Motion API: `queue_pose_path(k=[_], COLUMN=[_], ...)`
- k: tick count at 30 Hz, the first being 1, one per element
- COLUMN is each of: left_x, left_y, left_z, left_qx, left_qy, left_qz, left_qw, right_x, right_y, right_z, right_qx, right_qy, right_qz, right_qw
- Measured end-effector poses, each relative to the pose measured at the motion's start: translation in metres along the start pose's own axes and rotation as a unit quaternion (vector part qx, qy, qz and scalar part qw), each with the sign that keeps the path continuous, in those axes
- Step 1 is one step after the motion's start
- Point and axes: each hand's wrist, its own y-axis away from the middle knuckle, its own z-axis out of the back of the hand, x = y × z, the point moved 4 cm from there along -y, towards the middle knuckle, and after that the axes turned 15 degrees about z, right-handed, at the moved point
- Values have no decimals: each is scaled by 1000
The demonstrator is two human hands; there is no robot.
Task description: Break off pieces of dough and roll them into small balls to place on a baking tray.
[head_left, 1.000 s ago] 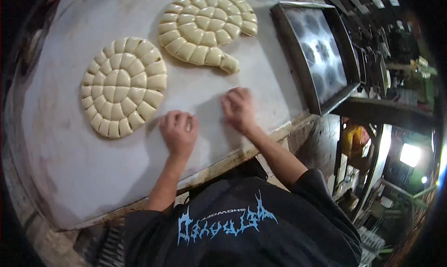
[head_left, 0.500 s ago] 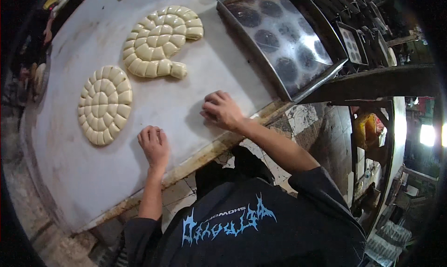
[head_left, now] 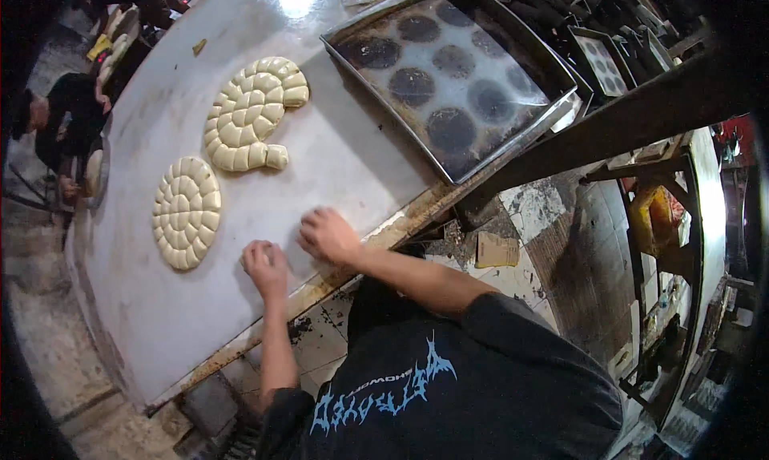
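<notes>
My left hand rests near the front edge of the pale worktable, its fingers curled down to the surface. Close to its right, my right hand is cupped the same way, palm down. Whatever lies under either palm is hidden. Beyond my left hand lies an oval spiral of cream-coloured dough pieces, packed side by side. A bigger dough spiral with an open gap on its right side sits farther off. Neither hand touches the dough that shows.
A metal baking tray with dark round marks stands at the table's right edge. More trays stand behind it. Another person is at the far left. A piece of cardboard lies on the tiled floor to the right.
My right hand has come closer to my left hand, and my left fingers have curled in more. The whole view has shifted; the dough spirals keep their arrangement.
</notes>
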Motion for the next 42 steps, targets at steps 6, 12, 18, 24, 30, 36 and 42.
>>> queue_pose_path(k=[6,12,18,24,30,36,42], left_x=[47,-4,22,17,7,11,73], left_y=[0,-52,-5,-25,-26,-27,-14], left_z=[29,1,24,13,6,30,40], left_qx=[-39,3,17,12,54,68,8], left_qy=[-66,88,43,16,69,38,278], left_qz=[-6,-31,-17,19,-29,-14,234], left_qw=[997,996,999,1000,996,997,932], right_x=[-52,-28,-22,-77,-28,-61,-112], right_y=[61,-46,50,-27,8,10,21], right_z=[66,26,21,54,13,81,108], right_qx=[-1,-166,8,-111,-80,23,-293], right_qy=[90,93,78,162,66,78,-403], right_qz=[-57,-54,15,-108,15,-36,-215], right_qw=[994,980,997,974,994,996,840])
